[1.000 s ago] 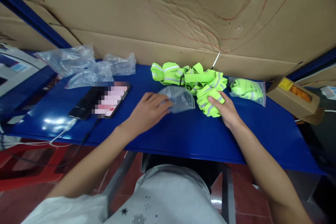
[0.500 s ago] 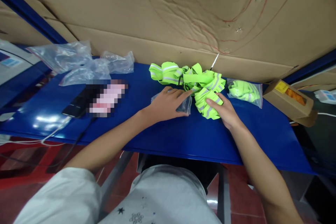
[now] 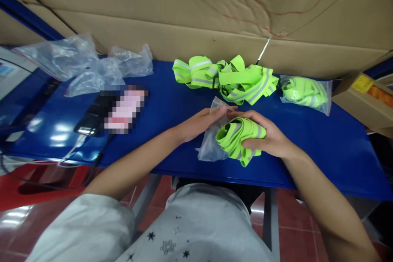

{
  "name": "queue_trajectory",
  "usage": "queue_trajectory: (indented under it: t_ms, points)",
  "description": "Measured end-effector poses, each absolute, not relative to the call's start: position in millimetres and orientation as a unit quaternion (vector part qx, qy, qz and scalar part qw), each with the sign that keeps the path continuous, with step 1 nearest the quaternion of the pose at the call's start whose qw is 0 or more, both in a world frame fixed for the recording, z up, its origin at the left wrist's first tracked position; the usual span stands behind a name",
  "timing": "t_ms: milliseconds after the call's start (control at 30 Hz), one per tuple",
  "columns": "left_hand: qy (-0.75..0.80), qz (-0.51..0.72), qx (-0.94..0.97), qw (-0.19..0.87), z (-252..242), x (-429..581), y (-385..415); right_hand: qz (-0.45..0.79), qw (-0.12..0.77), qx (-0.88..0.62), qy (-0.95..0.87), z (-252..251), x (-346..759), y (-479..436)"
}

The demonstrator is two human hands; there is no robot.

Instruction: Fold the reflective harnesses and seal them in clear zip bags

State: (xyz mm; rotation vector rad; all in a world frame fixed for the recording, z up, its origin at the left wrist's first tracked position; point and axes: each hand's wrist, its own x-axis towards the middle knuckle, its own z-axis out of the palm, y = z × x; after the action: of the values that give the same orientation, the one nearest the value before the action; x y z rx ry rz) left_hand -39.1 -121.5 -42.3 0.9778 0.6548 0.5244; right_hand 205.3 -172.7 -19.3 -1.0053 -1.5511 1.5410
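My right hand [image 3: 272, 137] is closed round a folded bundle of neon-yellow reflective strap [image 3: 238, 137] with silvery stripes. Against the bundle's left side hangs a clear plastic zip bag [image 3: 211, 143], its upper edge pinched by my left hand [image 3: 201, 122]. The fingertips of both hands come close together above the bundle, and part of the bag is hidden behind it. Farther back on the table lies a loose heap of the same reflective straps [image 3: 245, 80]. To its right is a filled bag of reflective strap [image 3: 305, 92].
Several clear plastic bags [image 3: 76, 59] lie at the back left of the blue table [image 3: 172, 159]. In front of them are a black device [image 3: 92, 116] with a cable and a blurred pink item [image 3: 126, 108]. An open cardboard box [image 3: 353, 98] stands at the right; cardboard lines the back.
My left hand has lifted the clear bag off the table and brought it to the strap bundle. My right hand has drawn the bundle nearer to me, away from the heap.
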Motion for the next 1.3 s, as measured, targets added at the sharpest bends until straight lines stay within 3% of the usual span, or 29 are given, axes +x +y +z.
queue_trajectory:
  t_ms: [233, 400, 500, 733, 933, 1133, 1300]
  points:
    - [0.287, 0.266, 0.401, 0.828, -40, -44, -114, 0.642, 0.311, -0.425, -0.557, -32, 216, -168]
    - [0.267, 0.243, 0.426, 0.829, -34, -46, -113, 0.546, 0.464, -0.51, -0.476, -41, 214, -165]
    - [0.305, 0.242, 0.463, 0.796, -32, -53, -109, 0.524, 0.482, -0.54, -0.449, -36, 218, -161]
    - [0.402, 0.434, 0.463, 0.66, -36, -68, -82, 0.539, 0.46, -0.561, -0.429, -20, 248, -164]
    - [0.306, 0.558, 0.338, 0.693, -44, -51, -92, 0.529, 0.538, -0.529, -0.389, -24, 245, -157]
    - [0.283, 0.475, 0.34, 0.761, -49, -30, -122, 0.477, 0.614, -0.508, -0.369, -30, 228, -150]
    - [0.339, 0.433, 0.438, 0.711, -44, -46, -107, 0.433, 0.636, -0.515, -0.378, -19, 238, -148]
